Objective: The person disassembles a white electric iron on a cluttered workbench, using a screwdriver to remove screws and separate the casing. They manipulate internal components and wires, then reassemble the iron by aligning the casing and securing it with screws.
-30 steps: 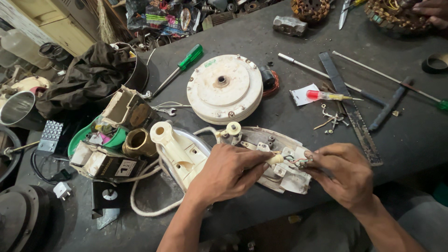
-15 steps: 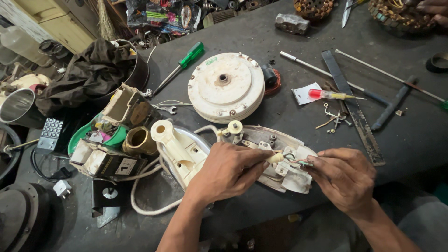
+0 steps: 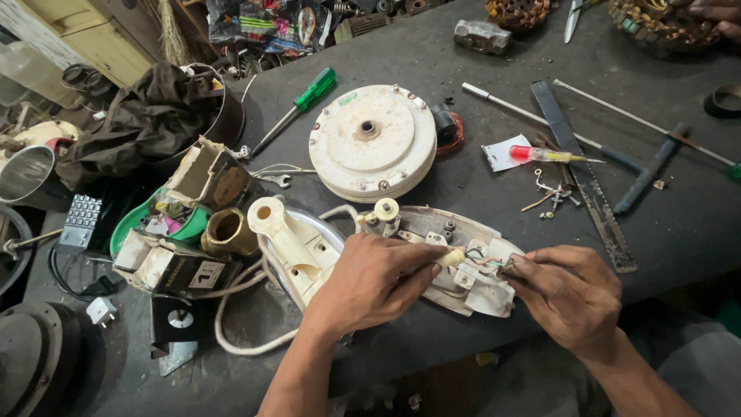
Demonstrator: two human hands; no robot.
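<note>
Cluttered and dark, the bench (image 3: 478,185) is carrying an opened iron (image 3: 401,247) lying flat near the front edge, its long axis running left to right. The left hand (image 3: 370,282) is resting over the iron's middle, its fingers pinching a small cream sleeve (image 3: 451,257) on the wires (image 3: 482,260). The right hand (image 3: 567,297) is coming in from the right end, fingertips closing on the wire tips; it is the nearer hand to the terminals. Both hands are covering the near edge of the iron, so the wire ends are hard to make out. Farther off, a round white housing (image 3: 372,143) and a green screwdriver (image 3: 297,108) are lying.
</note>
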